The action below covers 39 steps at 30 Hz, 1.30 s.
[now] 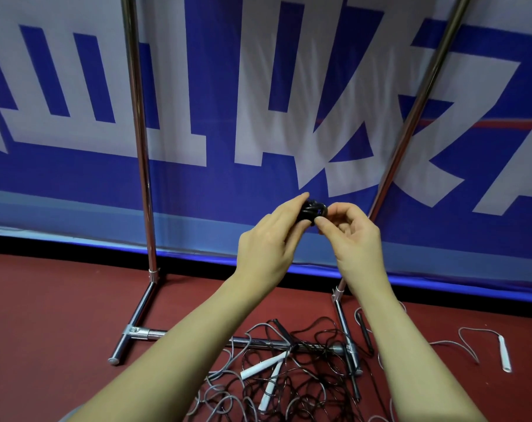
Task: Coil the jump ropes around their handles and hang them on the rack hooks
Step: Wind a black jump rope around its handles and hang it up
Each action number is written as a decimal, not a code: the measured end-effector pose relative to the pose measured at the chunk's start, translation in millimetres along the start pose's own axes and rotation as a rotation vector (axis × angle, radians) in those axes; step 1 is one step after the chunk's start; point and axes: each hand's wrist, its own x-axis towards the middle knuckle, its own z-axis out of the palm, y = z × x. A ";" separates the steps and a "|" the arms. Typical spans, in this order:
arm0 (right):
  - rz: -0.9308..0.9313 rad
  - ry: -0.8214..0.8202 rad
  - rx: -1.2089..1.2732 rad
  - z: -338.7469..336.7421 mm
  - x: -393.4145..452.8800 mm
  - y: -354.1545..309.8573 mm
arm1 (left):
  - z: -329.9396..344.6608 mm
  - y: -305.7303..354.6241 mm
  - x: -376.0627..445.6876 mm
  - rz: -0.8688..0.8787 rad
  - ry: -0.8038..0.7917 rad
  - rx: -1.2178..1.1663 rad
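Observation:
I hold a black coiled jump rope bundle [313,211] up in front of me, between the two rack posts. My left hand [271,242] grips it from the left, fingers wrapped round it. My right hand [351,236] pinches its right end with thumb and fingertips. Most of the bundle is hidden inside my hands. On the red floor below lies a tangle of black and grey ropes [289,376] with white handles [263,365] and black handles [365,332]. The rack hooks are out of view.
The chrome rack's left post [140,141] and right post [411,123] rise from a floor base bar [155,333]. A blue and white banner [76,184] hangs behind. Another grey rope with a white handle [504,351] lies at the right.

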 end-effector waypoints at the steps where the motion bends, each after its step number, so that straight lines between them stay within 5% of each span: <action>1: -0.011 0.005 0.005 -0.6 0.3 -0.9 | 0.0 1.6 -1.3 0.001 -0.018 -0.014; 17: 0.067 0.091 0.052 3.1 -3.8 12.5 | 12.4 -12.0 -5.8 0.169 0.080 0.153; 28: 0.076 0.025 0.287 -18.4 3.1 8.0 | 7.3 -15.7 -0.3 0.055 -0.072 -0.375; 39: 0.087 0.002 0.317 -17.9 1.8 15.7 | 10.8 -16.9 -4.4 0.069 -0.071 -0.310</action>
